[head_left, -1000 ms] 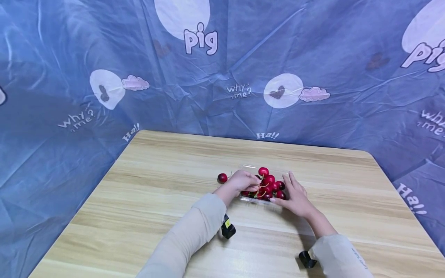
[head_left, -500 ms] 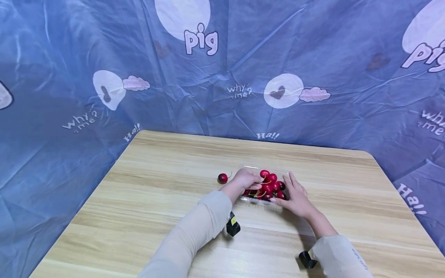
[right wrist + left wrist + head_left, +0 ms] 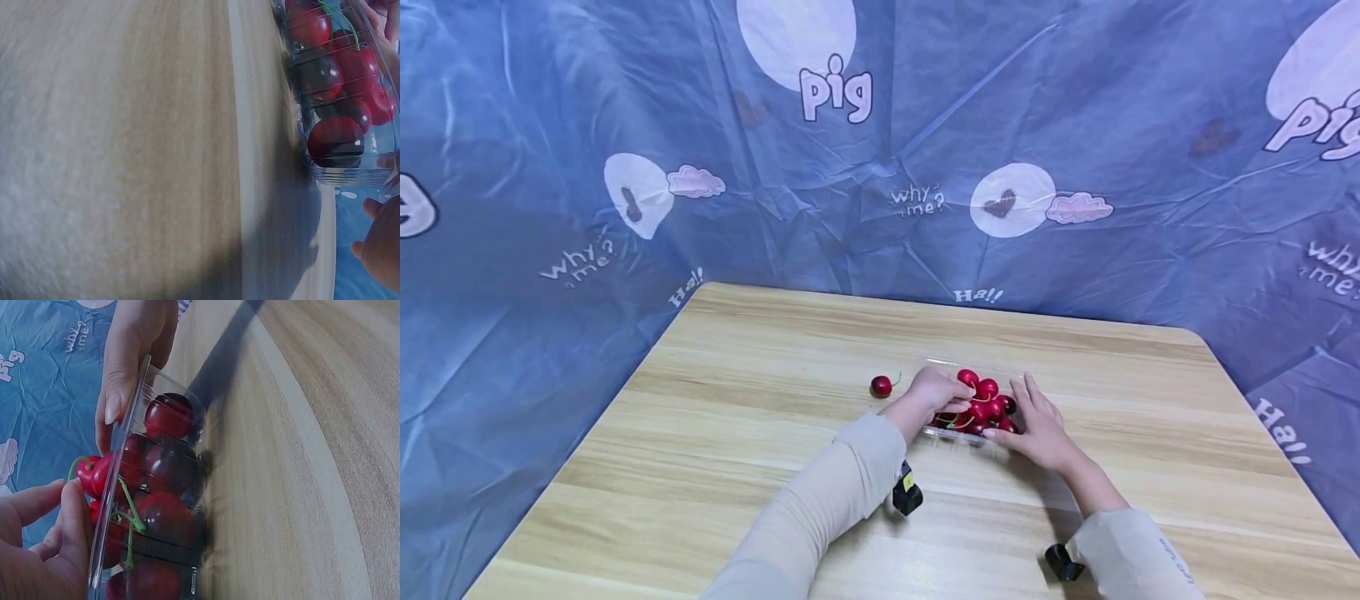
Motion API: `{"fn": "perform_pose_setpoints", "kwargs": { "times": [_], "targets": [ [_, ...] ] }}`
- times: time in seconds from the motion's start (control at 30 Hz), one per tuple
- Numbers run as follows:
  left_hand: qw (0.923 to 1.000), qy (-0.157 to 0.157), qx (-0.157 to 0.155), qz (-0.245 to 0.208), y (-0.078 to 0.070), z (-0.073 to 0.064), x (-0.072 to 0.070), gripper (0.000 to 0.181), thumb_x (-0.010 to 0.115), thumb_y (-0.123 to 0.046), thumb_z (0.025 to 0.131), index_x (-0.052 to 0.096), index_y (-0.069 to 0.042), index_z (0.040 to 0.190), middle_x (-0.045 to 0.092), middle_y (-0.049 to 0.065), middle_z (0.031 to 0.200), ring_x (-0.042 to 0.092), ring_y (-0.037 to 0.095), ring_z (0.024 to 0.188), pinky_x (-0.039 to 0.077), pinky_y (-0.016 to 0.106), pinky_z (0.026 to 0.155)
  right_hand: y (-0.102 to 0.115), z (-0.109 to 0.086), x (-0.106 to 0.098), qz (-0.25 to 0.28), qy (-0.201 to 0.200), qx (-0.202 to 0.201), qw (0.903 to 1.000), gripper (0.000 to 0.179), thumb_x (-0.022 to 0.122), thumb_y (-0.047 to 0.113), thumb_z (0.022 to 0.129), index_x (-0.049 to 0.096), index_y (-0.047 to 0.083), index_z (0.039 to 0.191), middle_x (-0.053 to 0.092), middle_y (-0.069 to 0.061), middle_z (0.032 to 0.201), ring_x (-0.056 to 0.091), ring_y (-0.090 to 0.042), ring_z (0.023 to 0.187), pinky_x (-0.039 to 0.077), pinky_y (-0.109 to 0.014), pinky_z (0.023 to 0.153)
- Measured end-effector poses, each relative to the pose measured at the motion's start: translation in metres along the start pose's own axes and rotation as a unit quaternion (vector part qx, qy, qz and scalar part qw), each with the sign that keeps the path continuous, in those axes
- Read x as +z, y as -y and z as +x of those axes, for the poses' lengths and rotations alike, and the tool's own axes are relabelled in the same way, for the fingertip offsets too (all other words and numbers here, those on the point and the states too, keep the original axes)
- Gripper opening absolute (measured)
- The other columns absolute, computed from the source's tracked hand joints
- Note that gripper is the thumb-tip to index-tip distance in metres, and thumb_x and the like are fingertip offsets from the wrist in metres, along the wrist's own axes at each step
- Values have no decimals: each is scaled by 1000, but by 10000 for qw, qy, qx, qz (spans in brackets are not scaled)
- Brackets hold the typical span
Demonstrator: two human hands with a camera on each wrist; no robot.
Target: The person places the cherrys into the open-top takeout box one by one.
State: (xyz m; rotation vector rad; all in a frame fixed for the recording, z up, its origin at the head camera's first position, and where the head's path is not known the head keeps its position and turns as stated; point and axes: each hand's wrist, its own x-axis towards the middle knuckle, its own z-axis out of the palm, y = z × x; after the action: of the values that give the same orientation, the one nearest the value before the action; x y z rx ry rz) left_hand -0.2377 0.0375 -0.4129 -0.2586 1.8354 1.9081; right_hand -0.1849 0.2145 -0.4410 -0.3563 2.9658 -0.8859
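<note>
A clear plastic box [image 3: 936, 362] filled with red and dark cherries [image 3: 987, 388] stands on the table. My left hand [image 3: 936, 390] reaches over its left part. In the left wrist view, the thumb and index finger [image 3: 74, 490] pinch the green stem of a cherry [image 3: 94, 469] at the top of the pile. My right hand [image 3: 1039, 427] holds the box's right end, with the thumb at the front rim and the fingers toward the back. One loose cherry [image 3: 881, 386] with its stem lies left of the box. My left hand partly hides the box's contents.
The wooden table [image 3: 700, 433] stretches around the box on every side. Behind it hangs a blue printed cloth [image 3: 820, 208]. Black wrist cameras, one near the left sleeve [image 3: 907, 492] and one near the right [image 3: 1063, 562], stick out beneath the forearms.
My left hand has shifted a little to the right over the box, and the upper cherries have moved slightly. The right hand stays in place, as does the loose cherry.
</note>
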Motion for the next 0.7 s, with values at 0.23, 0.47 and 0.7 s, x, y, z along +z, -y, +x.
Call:
{"fn": "perform_pose_setpoints", "kwargs": {
  "times": [0.23,0.47,0.7],
  "targets": [
    [9998,178,54,-97,0,-1,-4,6,63,6,73,61,7,79,64,13,73,56,10,47,53,20,55,1,0,0,30,28,13,10000,90,64,41,72,17,-6,134,1,-28,138,6,-51,119,7,-64,93],
    [9987,430,175,-214,-1,-6,-16,12,62,3,75,62,7,86,63,16,76,58,10,51,53,20,58,-1,0,1,41,32,-6,10000,91,63,42,72,16,-6,134,0,-28,138,5,-51,119,6,-64,93],
    [9976,572,255,-291,0,-9,-30,16,60,4,75,59,11,90,61,22,87,57,10,53,53,21,61,-3,0,3,9,11,-37,10000,91,63,42,72,16,-6,134,0,-29,137,6,-53,118,6,-65,93]
  ]
}}
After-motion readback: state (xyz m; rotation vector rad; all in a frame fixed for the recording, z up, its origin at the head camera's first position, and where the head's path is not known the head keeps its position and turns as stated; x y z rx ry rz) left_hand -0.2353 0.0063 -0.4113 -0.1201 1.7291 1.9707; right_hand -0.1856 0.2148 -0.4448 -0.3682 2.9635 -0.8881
